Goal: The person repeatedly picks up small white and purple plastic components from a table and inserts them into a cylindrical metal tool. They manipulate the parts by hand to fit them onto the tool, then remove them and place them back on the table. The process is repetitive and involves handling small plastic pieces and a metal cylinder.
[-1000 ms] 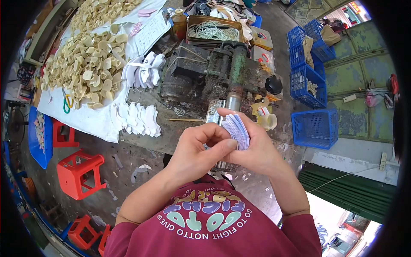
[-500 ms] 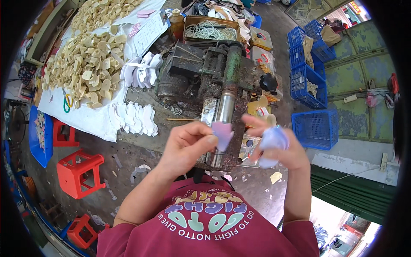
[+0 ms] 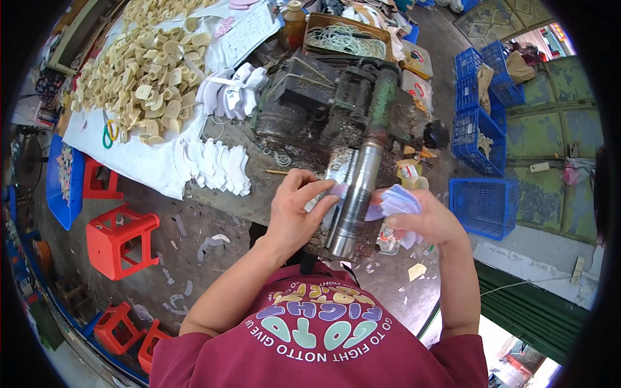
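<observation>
In front of me stands a grimy machine (image 3: 310,97) with a shiny metal roller (image 3: 356,200) pointing toward me. To the left of the roller, my left hand (image 3: 294,210) pinches a small pink-lavender cut piece (image 3: 337,189) at the roller's side. Part of that piece is hidden by the roller. On the other side, my right hand (image 3: 433,220) grips a small stack of lavender cut pieces (image 3: 400,202), fanned at its upper edge. A lavender corner shows between this stack and the roller; whether it belongs to the left hand's piece, I cannot tell.
Beige curved pieces (image 3: 149,84) are heaped on a white sheet at the left. White cut pieces (image 3: 217,168) lie nearer, beside a bundled white stack (image 3: 229,90). A tin of pale cord (image 3: 349,42) stands behind the machine. Red stools (image 3: 123,239) and blue crates (image 3: 482,207) flank the bench.
The pink-lavender piece has gone from in front of the roller to its left side, in my left hand. My right hand has brought its stack closer to the roller. The view has shifted.
</observation>
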A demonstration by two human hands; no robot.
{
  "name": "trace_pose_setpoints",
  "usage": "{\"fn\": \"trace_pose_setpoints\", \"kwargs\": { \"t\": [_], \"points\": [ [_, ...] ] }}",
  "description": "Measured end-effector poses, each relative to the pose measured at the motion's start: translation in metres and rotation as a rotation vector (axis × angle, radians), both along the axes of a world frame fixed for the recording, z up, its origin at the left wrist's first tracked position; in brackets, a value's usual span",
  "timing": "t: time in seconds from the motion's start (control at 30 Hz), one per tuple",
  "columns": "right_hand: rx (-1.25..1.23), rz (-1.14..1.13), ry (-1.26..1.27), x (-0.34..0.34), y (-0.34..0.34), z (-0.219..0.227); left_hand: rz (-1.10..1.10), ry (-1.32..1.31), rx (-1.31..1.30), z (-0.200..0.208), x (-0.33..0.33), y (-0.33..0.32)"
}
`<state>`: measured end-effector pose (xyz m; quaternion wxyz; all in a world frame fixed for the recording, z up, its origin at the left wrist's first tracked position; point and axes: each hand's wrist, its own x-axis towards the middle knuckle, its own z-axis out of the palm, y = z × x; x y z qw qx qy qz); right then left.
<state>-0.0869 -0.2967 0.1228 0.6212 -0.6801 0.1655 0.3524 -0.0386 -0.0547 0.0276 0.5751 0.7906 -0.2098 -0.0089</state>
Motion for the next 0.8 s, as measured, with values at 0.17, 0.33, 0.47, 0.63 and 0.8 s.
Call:
{"fn": "trace_pose_setpoints", "kwargs": {
  "t": [0.17,0.33,0.47,0.63,0.8],
  "points": [
    [0.073,-0.217,-0.085,-0.001,0.005,0.013,0.191,0.506,-0.383,-0.033,0.015,0.027],
    [0.266,-0.335,-0.133,-0.009,0.013,0.005,0.518,-0.022,0.1,-0.08,0.069,0.11],
    [0.517,-0.38,-0.166,-0.006,0.024,0.001,0.263,-0.279,0.66,-0.13,0.069,0.15],
    [0.396,-0.381,-0.156,0.001,0.041,0.016,0.189,-0.331,0.787,-0.135,0.038,0.14],
    [0.06,-0.223,-0.265,0.004,0.061,0.025,0.16,-0.134,0.272,-0.027,0.028,0.072]
  ]
}}
